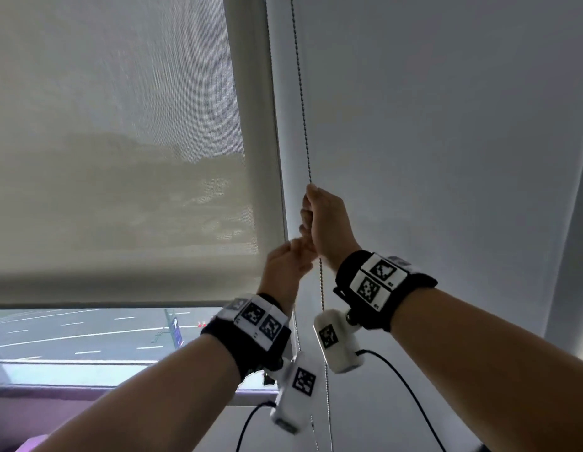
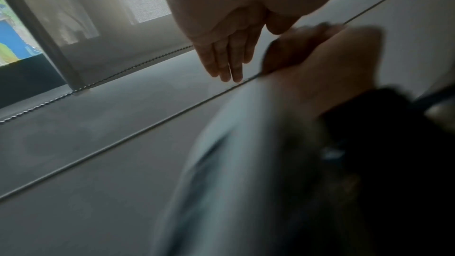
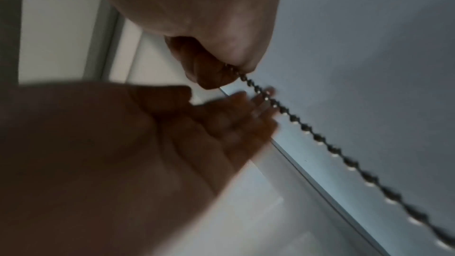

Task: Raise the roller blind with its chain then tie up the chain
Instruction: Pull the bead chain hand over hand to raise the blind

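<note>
Your right hand (image 1: 319,220) grips the chain (image 1: 301,99), which runs vertically at frame centre, while your left hand (image 1: 285,272), fingers relaxed, sits just below, nearest for the next pull.

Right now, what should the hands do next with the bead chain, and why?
Probably pull down with the right hand, which grips the chain. The blind covers most of the window, and the left hand sits open just below, ready to grab next.
</note>
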`<control>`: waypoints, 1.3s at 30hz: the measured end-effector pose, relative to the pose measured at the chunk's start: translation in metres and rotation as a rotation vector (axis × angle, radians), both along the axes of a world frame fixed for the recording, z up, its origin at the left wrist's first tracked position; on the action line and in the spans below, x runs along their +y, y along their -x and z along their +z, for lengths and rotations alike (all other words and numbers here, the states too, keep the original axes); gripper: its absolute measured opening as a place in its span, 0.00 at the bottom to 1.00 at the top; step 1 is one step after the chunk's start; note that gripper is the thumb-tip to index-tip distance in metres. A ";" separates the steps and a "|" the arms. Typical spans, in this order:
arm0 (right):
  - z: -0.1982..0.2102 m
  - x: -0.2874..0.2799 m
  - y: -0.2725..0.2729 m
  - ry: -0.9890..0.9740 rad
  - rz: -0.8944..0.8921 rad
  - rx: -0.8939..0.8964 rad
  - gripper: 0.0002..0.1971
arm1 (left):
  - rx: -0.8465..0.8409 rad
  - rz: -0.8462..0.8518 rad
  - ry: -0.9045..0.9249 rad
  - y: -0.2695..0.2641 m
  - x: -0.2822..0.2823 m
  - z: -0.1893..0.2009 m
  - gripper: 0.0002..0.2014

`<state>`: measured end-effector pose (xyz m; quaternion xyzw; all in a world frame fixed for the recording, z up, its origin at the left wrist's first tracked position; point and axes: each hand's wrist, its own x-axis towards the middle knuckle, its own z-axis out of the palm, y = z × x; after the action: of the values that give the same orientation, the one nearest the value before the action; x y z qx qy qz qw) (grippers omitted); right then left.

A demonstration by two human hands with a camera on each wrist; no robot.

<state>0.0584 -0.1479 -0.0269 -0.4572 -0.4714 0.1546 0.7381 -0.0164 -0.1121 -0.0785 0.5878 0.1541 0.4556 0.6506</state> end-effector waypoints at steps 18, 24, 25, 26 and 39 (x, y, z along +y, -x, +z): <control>-0.101 -0.008 -0.001 0.046 0.094 0.149 0.21 | 0.028 0.007 0.051 -0.027 -0.019 0.075 0.25; -0.113 -0.019 0.003 0.105 0.133 0.095 0.21 | -0.031 0.003 0.042 -0.024 -0.023 0.054 0.25; -0.113 -0.019 0.001 0.110 0.143 0.081 0.22 | -0.047 -0.011 0.048 -0.023 -0.021 0.053 0.25; -0.111 -0.019 -0.001 0.117 0.152 0.068 0.23 | -0.057 -0.020 0.050 -0.022 -0.019 0.052 0.25; 0.007 -0.013 -0.022 0.020 0.077 -0.157 0.18 | 0.026 -0.014 0.107 -0.012 -0.014 -0.005 0.22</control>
<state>0.0803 -0.1610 -0.0198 -0.4569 -0.5435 0.1516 0.6877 -0.0042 -0.1258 -0.0839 0.5589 0.1827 0.4345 0.6822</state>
